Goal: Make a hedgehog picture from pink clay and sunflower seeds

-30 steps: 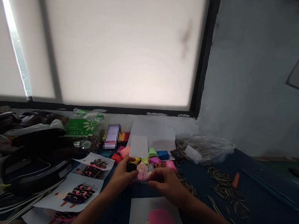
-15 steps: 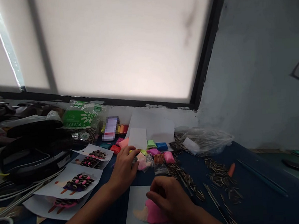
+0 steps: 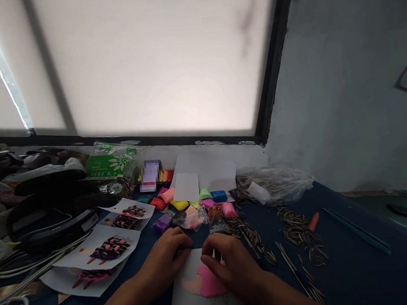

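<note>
At the bottom centre of the frame, the right hand (image 3: 229, 262) is covering part of the pink clay (image 3: 210, 282) on the white paper (image 3: 184, 303), its thumb and forefinger curving close together, though I cannot tell whether they are holding anything. Just left of it, the left hand (image 3: 169, 252) is curling near the paper's upper left corner, its grip hidden. Coloured packets (image 3: 162, 222) are lying above both hands, and seeds (image 3: 305, 236) are lying on the worktop (image 3: 349, 277) at lower right.
</note>
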Motion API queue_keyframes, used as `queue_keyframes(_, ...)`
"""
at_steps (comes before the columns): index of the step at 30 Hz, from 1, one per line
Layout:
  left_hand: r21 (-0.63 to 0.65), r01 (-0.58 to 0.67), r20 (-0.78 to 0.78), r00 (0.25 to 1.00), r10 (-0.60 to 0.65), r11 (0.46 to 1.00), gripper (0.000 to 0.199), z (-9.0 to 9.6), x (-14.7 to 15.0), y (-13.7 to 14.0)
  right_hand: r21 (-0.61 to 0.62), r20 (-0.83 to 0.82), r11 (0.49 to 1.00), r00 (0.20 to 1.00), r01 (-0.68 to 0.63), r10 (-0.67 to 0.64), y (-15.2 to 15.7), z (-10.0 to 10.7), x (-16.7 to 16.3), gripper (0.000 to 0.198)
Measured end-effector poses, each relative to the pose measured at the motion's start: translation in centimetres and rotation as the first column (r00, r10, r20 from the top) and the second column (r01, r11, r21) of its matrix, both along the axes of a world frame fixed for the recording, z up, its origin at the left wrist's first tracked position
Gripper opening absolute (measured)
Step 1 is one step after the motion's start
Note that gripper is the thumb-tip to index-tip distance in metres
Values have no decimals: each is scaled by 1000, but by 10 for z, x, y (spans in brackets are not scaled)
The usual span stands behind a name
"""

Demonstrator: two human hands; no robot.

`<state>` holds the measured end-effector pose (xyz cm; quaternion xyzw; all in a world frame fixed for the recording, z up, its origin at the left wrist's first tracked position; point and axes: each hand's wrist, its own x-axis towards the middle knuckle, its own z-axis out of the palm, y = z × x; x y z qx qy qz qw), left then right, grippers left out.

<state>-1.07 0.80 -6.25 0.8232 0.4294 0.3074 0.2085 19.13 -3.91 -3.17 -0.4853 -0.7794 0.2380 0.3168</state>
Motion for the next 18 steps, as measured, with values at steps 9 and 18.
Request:
queue_keyframes(9,-186,72,40,997,-66,980,27,4,-8,-3,-6,28,1000,999,-29,29,-3,-6,0,20)
queue_keyframes(18,-475,187,-114,956,-271,860,70,43,-31,-19,-37,75,999,997,8,-5,-3,4,1,16)
